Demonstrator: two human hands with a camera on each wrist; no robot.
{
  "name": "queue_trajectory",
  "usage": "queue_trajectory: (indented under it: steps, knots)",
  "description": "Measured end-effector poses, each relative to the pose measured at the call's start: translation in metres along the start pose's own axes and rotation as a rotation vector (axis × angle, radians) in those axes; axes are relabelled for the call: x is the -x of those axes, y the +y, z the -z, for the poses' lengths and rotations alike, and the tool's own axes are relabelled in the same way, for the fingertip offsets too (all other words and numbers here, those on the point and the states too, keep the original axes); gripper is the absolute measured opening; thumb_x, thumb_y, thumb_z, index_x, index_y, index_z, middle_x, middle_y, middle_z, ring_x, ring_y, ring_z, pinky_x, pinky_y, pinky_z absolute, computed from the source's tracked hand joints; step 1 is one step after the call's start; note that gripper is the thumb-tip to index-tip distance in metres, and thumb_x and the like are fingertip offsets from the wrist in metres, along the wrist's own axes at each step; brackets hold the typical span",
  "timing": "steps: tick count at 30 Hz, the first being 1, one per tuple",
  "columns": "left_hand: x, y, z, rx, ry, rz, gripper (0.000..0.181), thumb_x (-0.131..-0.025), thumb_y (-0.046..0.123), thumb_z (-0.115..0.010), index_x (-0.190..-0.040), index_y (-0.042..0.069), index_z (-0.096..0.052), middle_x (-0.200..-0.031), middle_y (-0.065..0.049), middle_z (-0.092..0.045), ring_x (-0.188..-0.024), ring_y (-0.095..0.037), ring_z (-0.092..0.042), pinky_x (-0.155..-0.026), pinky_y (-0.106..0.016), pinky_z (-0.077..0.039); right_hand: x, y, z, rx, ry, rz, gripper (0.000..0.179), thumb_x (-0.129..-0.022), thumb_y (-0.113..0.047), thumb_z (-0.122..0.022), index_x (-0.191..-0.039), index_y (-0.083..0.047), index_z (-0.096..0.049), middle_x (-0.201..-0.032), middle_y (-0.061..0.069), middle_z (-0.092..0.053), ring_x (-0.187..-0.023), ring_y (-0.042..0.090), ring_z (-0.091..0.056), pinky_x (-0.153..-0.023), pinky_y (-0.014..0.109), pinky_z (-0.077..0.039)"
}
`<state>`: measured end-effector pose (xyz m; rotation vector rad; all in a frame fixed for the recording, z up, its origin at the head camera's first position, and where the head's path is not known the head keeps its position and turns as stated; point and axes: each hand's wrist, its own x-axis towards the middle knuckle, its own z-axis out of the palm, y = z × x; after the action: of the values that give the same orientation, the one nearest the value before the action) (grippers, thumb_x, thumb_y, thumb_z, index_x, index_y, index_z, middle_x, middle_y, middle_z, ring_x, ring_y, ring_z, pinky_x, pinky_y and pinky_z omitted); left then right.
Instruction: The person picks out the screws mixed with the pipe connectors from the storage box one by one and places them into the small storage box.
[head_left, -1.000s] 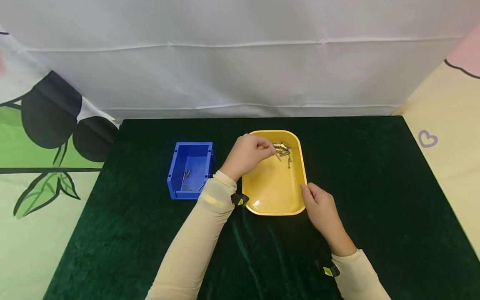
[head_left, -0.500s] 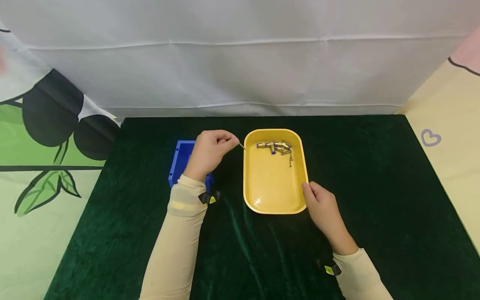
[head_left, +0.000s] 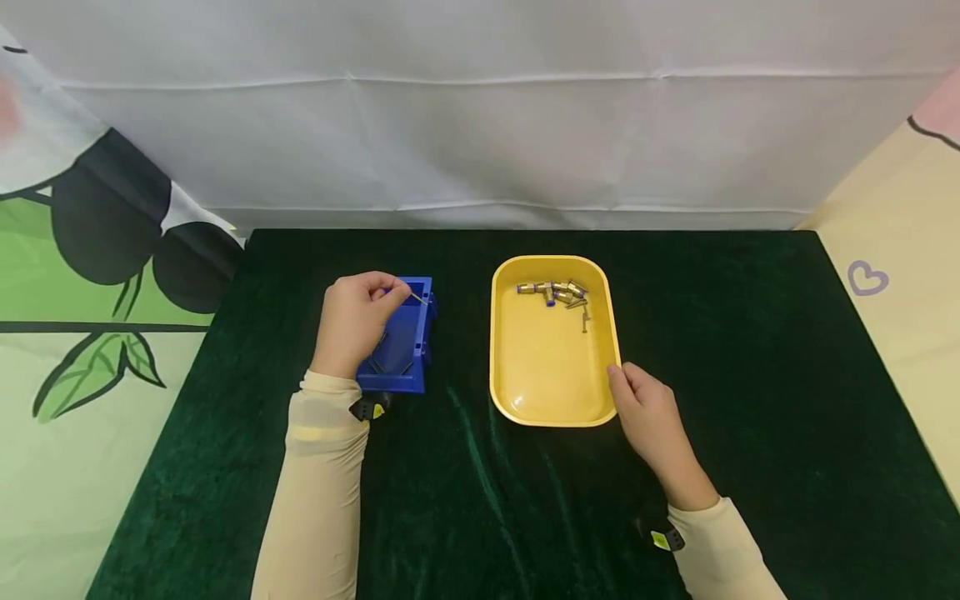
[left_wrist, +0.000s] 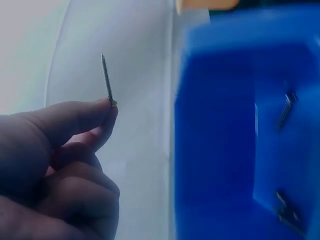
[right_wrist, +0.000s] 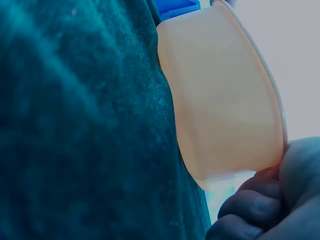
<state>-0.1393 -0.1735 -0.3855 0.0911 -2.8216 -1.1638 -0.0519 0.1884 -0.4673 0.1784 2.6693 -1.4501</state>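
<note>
My left hand (head_left: 351, 323) pinches a screw (left_wrist: 106, 77) by its head between thumb and forefinger. The screw's point sticks up in the left wrist view. That hand is over the left side of the blue bin (head_left: 397, 383), partly covering it. Several screws (left_wrist: 286, 112) lie inside the bin. With thumb and fingers, my right hand (head_left: 648, 425) grips the right rim of the yellow tray (head_left: 551, 375). In the tray's far part lie several brass tube fittings (head_left: 549, 293) with blue ends. Beside them are a few screws (head_left: 585, 321).
A dark green velvet cloth (head_left: 735, 333) covers the table, and the bin and tray stand apart on it. Behind the table's far edge hangs a white cloth (head_left: 495, 142). Printed panels flank both sides.
My left hand has moved left from the tray's far part to the bin, carrying the screw. The right hand keeps its grip on the tray's rim.
</note>
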Motion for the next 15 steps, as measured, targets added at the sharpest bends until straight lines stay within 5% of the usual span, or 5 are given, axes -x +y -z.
queue_trajectory:
  steps: [15]
  knots:
    - [0.017,-0.024,0.010,0.001,0.075,0.170,0.023,-0.100,0.029,-0.060,-0.101,0.011,-0.074,-0.063,-0.006,-0.050,-0.059,-0.023,-0.048,-0.046,-0.029,-0.033,0.001,-0.001,-0.001,0.009,0.011,0.003,0.047,-0.105,-0.048,-0.039,-0.094,-0.008,-0.061,-0.073,0.011,-0.053,-0.057,0.025,-0.049,-0.048,0.030,-0.040]
